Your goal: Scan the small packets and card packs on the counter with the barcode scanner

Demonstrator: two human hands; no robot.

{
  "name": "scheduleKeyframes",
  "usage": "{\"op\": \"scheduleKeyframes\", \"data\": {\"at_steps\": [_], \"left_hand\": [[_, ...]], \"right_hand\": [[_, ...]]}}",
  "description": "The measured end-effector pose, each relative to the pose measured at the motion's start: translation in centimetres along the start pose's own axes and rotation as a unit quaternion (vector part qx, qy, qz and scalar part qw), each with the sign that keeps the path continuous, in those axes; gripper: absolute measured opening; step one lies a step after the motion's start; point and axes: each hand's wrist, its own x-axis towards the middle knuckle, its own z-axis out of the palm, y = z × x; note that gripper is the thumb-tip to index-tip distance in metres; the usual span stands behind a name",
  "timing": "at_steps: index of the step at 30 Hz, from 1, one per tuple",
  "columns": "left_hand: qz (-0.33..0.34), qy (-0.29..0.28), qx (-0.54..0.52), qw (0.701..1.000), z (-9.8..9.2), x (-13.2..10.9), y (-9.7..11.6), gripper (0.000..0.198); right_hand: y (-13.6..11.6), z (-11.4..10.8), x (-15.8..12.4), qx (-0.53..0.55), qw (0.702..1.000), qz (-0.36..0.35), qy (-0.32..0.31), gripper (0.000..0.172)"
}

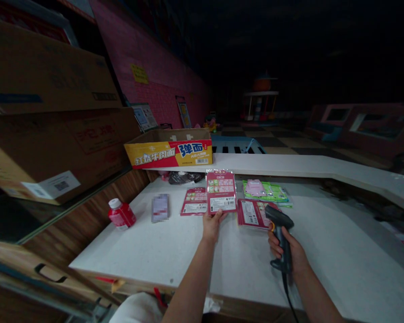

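Observation:
My left hand [211, 225] pinches the lower edge of a red flat packet [221, 191] and holds it upright above the white counter [175, 251], its white barcode label facing me. My right hand [289, 254] is wrapped round the grip of a black barcode scanner [278, 220], whose head points toward the packet; its cable runs down past my wrist. Two more red packets lie flat on the counter, one [193, 202] left of the held packet and one [252, 213] under the scanner head. A green and pink packet [264, 190] lies behind them.
A red bottle with a white cap [121, 213] lies on the counter's left side, next to a small blurred card [160, 207]. A yellow and red noodle carton [168, 150] stands on the raised ledge. Large cardboard boxes [54, 148] are stacked at left. The room beyond is dark.

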Motion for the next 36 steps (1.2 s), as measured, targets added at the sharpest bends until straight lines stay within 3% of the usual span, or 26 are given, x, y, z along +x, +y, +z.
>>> {"op": "scheduleKeyframes", "data": {"at_steps": [6, 12, 15, 18, 21, 23, 25, 28, 32, 34, 36], "left_hand": [[0.031, 0.058, 0.003, 0.998, -1.4, -0.2, 1.2, 0.048], [0.058, 0.131, 0.042, 0.989, -4.7, 1.1, 4.8, 0.04], [0.031, 0.17, 0.117, 0.978, -6.0, 1.3, 6.5, 0.027], [-0.009, 0.22, 0.315, 0.923, -7.2, 0.9, 8.1, 0.027], [0.012, 0.234, 0.562, 0.794, -7.6, 0.3, 9.5, 0.034], [0.052, 0.212, 0.655, 0.723, -7.3, 0.1, 9.9, 0.029], [0.104, 0.151, 0.695, 0.695, -6.9, 0.3, 9.7, 0.017], [0.166, 0.046, 0.691, 0.702, -6.6, 1.1, 8.6, 0.032], [0.171, 0.022, 0.654, 0.737, -7.3, 2.1, 6.7, 0.029], [0.176, 0.016, 0.658, 0.732, -7.5, 2.2, 6.0, 0.024], [0.181, -0.005, 0.684, 0.706, -7.5, 2.0, 5.6, 0.023]], "right_hand": [[0.2, -0.5, -0.1, 0.034, 0.999, 0.006, -0.007, 0.029], [0.2, -0.5, -0.2, 0.047, 0.999, 0.009, -0.005, 0.028], [0.1, -0.3, -0.3, 0.056, 0.998, 0.01, -0.001, 0.027], [0.1, -0.1, -0.6, 0.069, 0.998, 0.006, 0.013, 0.025], [-0.1, 0.4, -0.8, 0.076, 0.997, 0.005, 0.03, 0.028], [-0.1, 0.6, -0.8, 0.078, 0.996, 0.006, 0.035, 0.029], [-0.1, 0.6, -0.9, 0.08, 0.996, 0.007, 0.039, 0.03], [-0.1, 0.5, -0.9, 0.078, 0.996, 0.008, 0.041, 0.028], [0.0, 0.4, -1.0, 0.083, 0.995, -0.002, 0.047, 0.027], [0.0, 0.4, -1.0, 0.084, 0.995, -0.006, 0.049, 0.027], [-0.1, 0.4, -1.0, 0.08, 0.996, -0.005, 0.049, 0.028]]}}
